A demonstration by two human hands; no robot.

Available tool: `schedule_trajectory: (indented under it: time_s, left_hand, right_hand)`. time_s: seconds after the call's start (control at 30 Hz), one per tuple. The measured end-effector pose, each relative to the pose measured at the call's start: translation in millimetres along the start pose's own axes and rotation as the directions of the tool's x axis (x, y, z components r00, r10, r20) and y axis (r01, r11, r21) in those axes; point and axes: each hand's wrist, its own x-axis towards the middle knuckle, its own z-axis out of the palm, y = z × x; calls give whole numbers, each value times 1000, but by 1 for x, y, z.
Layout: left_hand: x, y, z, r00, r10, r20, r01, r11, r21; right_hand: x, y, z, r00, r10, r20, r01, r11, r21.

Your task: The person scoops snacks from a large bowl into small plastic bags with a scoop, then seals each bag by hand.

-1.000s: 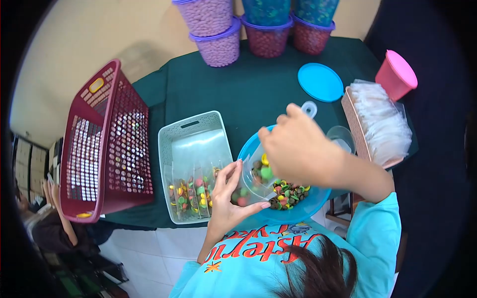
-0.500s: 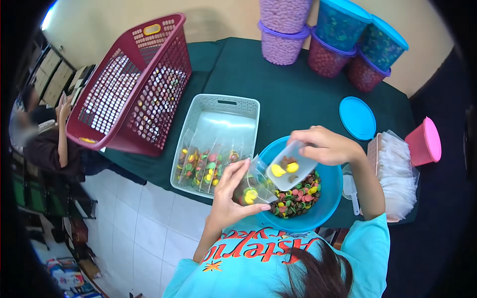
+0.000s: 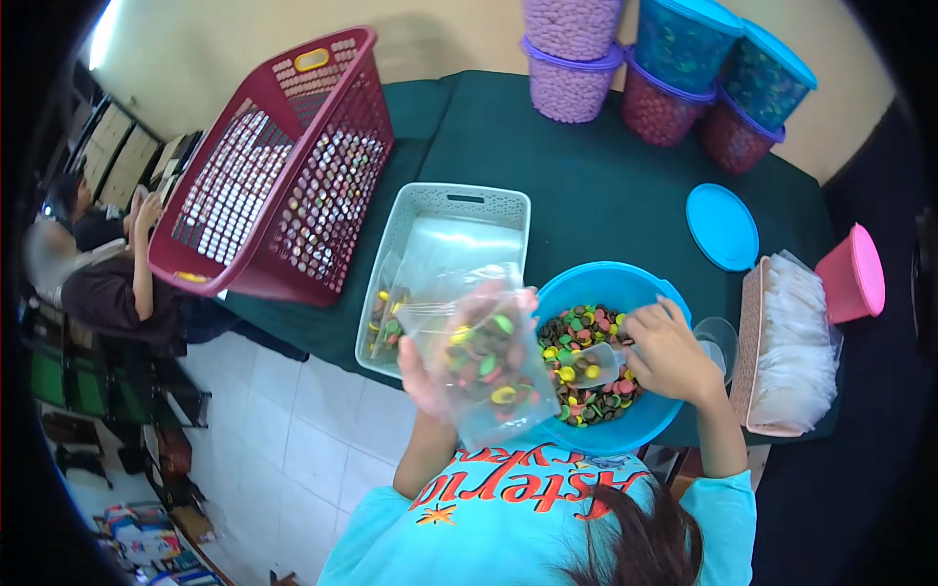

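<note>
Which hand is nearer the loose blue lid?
The right hand, over the blue bowl with a scoop, is nearer, short of the lid; the left hand, holding a clear bag, is farther left.

Grn tbl (image 3: 606, 210), maroon bskt (image 3: 274, 107), pale tray (image 3: 459, 244), blue bowl (image 3: 660, 415), lid (image 3: 722, 227), stkd tubs (image 3: 572, 90), pink box (image 3: 751, 342)

Blue-lidded tubs (image 3: 684, 44) atop purple-lidded tubs (image 3: 664, 110); pink tub (image 3: 840, 281) (lid on); people (image 3: 115, 288) in background.

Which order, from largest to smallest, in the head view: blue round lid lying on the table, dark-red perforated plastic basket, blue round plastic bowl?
1. Dark-red basket
2. Blue bowl
3. Blue lid
</note>
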Motion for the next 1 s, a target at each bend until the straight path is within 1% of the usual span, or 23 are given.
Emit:
schedule_trajectory:
  time_s: [0.07,0.1,0.13,0.17,0.2,0.23,0.27,0.33,0.37,0.4,0.47,0.53,0.57,0.6,0.67,0.7,0.73,0.8,0.83,0.87,0.93,0.97,1.0]
  left_hand:
    - [7,-9,0,967,-100,235,167,943,-288]
    - [12,-7,8,956,-221,191,221,975,21]
    - [15,-13,6,946,-244,214,245,969,22]
    - [16,-22,2,932,-274,239,304,948,-98]
    - [18,-31,-1,915,-304,265,363,907,-214]
    - [22,-36,1,917,-266,298,336,917,-216]
    - [24,-38,8,901,-290,322,367,906,-210]
    - [26,-34,31,966,-260,10,258,962,89]
    - [29,-36,21,972,-176,156,148,974,174]
    - [32,-34,17,964,-203,174,174,970,171]
    - [40,-31,11,966,-74,247,-17,937,350]
    - [40,-29,4,968,-80,237,-7,939,345]
    - [40,-29,1,975,-82,208,6,940,342]
    - [40,-28,-1,981,-84,177,20,940,340]
    - [39,-27,-2,979,-98,180,39,951,306]
    - [38,-27,-3,976,-92,198,18,939,343]
    - [37,-27,-3,973,-84,215,-4,925,380]
    - [37,-27,-3,973,-93,210,2,919,395]
    - [37,-28,-3,971,-93,221,-10,906,424]
    - [37,-28,-3,968,-90,233,-26,892,451]
    - [38,-29,-3,969,-85,233,-30,893,449]
    - [38,-29,-3,969,-84,231,-31,892,451]
    - [38,-30,-3,971,-78,224,-32,892,451]
  right_hand:
    - [1,-12,-17,994,101,-37,-98,991,86]
    - [3,-19,-26,994,110,-7,-102,943,316]
    - [5,-26,-31,994,110,17,-102,842,529]
    - [5,-35,-25,994,112,12,-90,730,677]
    - [4,-45,-16,994,113,0,-68,594,802]
    - [4,-55,-4,995,99,2,-49,475,879]
    - [2,-60,-1,991,135,-13,-53,476,878]
    - [-4,-66,3,956,293,29,-165,451,877]
    - [-11,-60,-3,937,336,-99,-99,524,846]
    - [-17,-54,-8,902,397,-170,-1,396,918]
    - [-40,-39,-26,854,503,-133,-76,373,925]
    - [-62,-26,-50,924,359,133,-313,506,804]
    - [-70,-19,-56,929,262,262,-371,622,690]
    - [-77,-18,-57,923,282,261,-383,617,688]
    - [-86,-17,-56,915,269,302,-395,443,805]
    - [-91,-15,-52,936,140,324,-348,514,784]
    - [-95,-16,-54,933,145,328,-355,511,783]
    - [-100,-20,-60,851,236,469,-523,453,722]
    - [-104,-16,-49,933,214,290,-355,412,839]
    - [-105,-17,-54,932,213,293,-358,412,838]
    - [-100,-21,-71,755,169,633,-642,387,662]
    - [-107,-14,-64,818,162,552,-553,488,676]
    - [-110,-9,-63,816,155,556,-552,491,674]
